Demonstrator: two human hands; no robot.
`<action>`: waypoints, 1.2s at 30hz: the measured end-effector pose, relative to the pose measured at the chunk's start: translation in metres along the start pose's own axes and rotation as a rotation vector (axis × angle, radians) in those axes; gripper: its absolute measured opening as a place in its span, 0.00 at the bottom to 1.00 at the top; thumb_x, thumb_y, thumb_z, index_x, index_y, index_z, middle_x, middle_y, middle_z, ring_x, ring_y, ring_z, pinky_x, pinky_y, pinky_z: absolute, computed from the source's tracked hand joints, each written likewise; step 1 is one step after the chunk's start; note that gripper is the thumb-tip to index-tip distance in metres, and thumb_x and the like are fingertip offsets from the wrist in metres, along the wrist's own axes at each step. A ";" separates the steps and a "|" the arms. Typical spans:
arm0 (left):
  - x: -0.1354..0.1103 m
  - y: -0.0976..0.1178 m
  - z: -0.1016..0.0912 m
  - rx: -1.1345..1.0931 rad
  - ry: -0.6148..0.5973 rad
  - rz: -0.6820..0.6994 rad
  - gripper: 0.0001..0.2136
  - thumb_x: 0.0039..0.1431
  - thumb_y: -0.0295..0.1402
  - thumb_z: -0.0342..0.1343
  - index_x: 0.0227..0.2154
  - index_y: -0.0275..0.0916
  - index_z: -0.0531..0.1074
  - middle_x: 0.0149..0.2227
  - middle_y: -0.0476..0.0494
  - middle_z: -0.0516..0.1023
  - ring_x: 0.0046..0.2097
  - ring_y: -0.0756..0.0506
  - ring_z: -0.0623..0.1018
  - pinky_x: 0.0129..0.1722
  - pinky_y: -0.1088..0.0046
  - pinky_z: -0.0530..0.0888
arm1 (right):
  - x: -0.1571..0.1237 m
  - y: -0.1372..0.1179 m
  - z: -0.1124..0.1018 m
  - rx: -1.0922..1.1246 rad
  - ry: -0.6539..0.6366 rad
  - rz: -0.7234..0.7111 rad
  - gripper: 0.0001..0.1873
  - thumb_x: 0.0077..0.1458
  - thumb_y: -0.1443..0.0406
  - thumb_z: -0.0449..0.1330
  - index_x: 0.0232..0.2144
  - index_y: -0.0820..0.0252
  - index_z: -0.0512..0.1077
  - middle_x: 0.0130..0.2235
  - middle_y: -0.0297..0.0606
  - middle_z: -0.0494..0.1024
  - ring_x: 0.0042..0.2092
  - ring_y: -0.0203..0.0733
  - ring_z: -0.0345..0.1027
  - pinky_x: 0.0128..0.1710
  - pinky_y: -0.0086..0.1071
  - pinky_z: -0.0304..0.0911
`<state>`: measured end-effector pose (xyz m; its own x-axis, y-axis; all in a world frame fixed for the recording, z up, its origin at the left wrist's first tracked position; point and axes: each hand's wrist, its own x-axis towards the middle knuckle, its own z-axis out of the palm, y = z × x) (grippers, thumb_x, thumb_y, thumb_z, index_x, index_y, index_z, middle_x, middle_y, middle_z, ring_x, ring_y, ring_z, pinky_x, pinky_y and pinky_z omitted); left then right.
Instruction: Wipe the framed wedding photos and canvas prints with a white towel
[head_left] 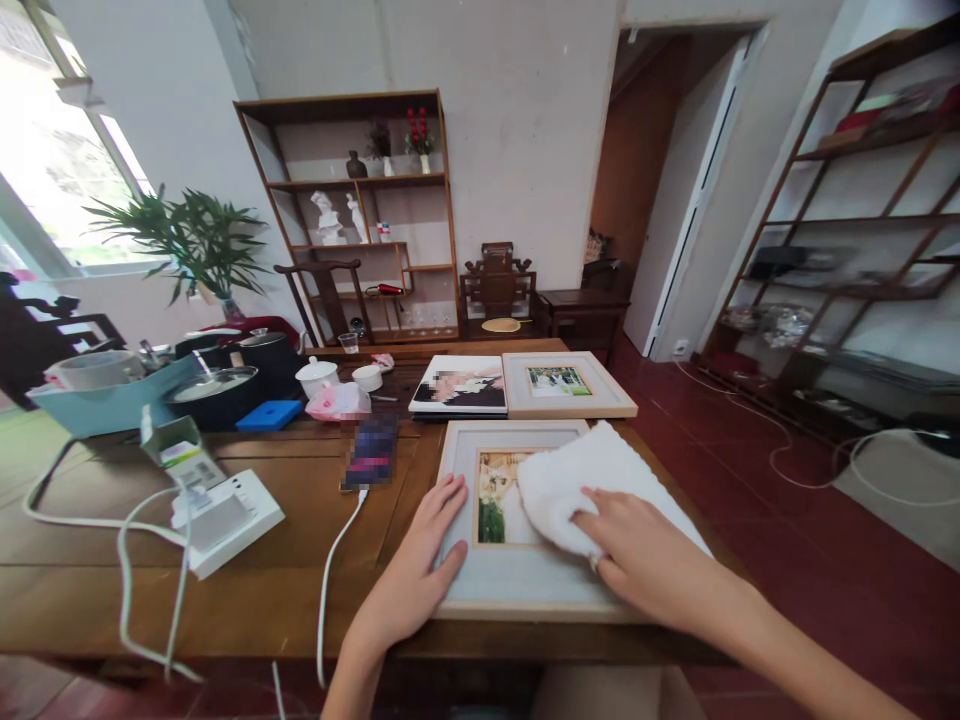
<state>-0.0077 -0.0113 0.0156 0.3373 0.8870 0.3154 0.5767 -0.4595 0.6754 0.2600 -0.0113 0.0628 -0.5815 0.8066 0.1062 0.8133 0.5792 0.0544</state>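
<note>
A picture frame (454, 450) with a pale wooden edge and a wide light mat lies flat at the table's front edge. Inside it is a small photo (491, 505), partly covered. My left hand (429, 550) rests on the frame's left side, fingers stretched out. With my right hand (626, 540) I grip a white cloth (592, 470), bunched under my fingers. The cloth lies over the right part of the photo and the glass, and its far end hangs past the frame's right side.
Behind lie a second framed photo (570, 402) and a dark-and-light picture (461, 385). To the left are a phone (371, 452) on a white cable, a white power strip (232, 520), a blue box (268, 415), a pot (210, 392) and a light-blue bin (105, 408).
</note>
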 end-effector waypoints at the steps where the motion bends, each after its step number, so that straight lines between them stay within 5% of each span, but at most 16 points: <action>1: 0.000 -0.001 0.001 0.002 0.002 0.006 0.21 0.61 0.33 0.46 0.58 0.48 0.58 0.64 0.45 0.53 0.65 0.41 0.50 0.62 0.53 0.51 | -0.013 -0.010 -0.005 0.028 -0.012 -0.021 0.21 0.39 0.74 0.51 0.35 0.56 0.73 0.44 0.47 0.76 0.47 0.52 0.69 0.44 0.41 0.65; 5: 0.002 -0.003 0.001 0.010 -0.003 0.033 0.20 0.62 0.32 0.46 0.56 0.48 0.61 0.62 0.45 0.58 0.64 0.41 0.51 0.62 0.52 0.52 | -0.041 -0.036 -0.007 0.142 0.017 -0.123 0.20 0.35 0.73 0.52 0.33 0.53 0.73 0.48 0.44 0.74 0.47 0.52 0.69 0.42 0.39 0.66; 8: 0.002 -0.004 0.000 0.027 -0.038 0.049 0.21 0.60 0.31 0.47 0.56 0.46 0.61 0.61 0.44 0.59 0.64 0.41 0.51 0.62 0.51 0.51 | -0.029 -0.035 0.008 0.172 0.081 -0.039 0.23 0.37 0.73 0.52 0.38 0.55 0.72 0.53 0.45 0.70 0.53 0.51 0.64 0.47 0.40 0.64; 15: 0.001 -0.004 -0.003 0.041 -0.072 0.076 0.22 0.60 0.30 0.48 0.57 0.46 0.59 0.62 0.44 0.57 0.64 0.42 0.51 0.62 0.52 0.52 | 0.047 0.028 0.027 0.025 0.184 0.062 0.22 0.43 0.75 0.52 0.44 0.65 0.70 0.59 0.50 0.60 0.61 0.53 0.47 0.60 0.46 0.45; 21: 0.001 -0.004 -0.001 0.031 -0.073 0.053 0.22 0.61 0.30 0.46 0.58 0.46 0.57 0.63 0.44 0.54 0.65 0.42 0.49 0.62 0.54 0.50 | 0.084 0.057 0.028 0.006 0.188 0.066 0.26 0.43 0.76 0.50 0.47 0.66 0.69 0.55 0.49 0.67 0.61 0.58 0.47 0.57 0.55 0.45; 28: -0.002 -0.009 0.006 0.030 0.010 -0.048 0.25 0.62 0.29 0.41 0.62 0.45 0.47 0.66 0.45 0.39 0.66 0.43 0.42 0.63 0.56 0.44 | 0.031 0.017 0.015 0.150 0.049 -0.089 0.28 0.40 0.76 0.49 0.47 0.66 0.70 0.57 0.47 0.64 0.63 0.53 0.43 0.61 0.51 0.38; 36: 0.017 -0.005 0.007 0.161 0.112 -0.090 0.21 0.58 0.27 0.44 0.56 0.35 0.58 0.59 0.34 0.57 0.62 0.41 0.56 0.62 0.57 0.53 | -0.024 -0.021 0.008 0.313 -0.063 -0.190 0.28 0.34 0.77 0.49 0.41 0.62 0.72 0.61 0.40 0.57 0.64 0.50 0.35 0.62 0.51 0.31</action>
<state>0.0005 0.0057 0.0134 0.1992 0.9204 0.3365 0.7152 -0.3713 0.5921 0.2567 -0.0418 0.0511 -0.7297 0.6810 0.0619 0.6515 0.7198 -0.2397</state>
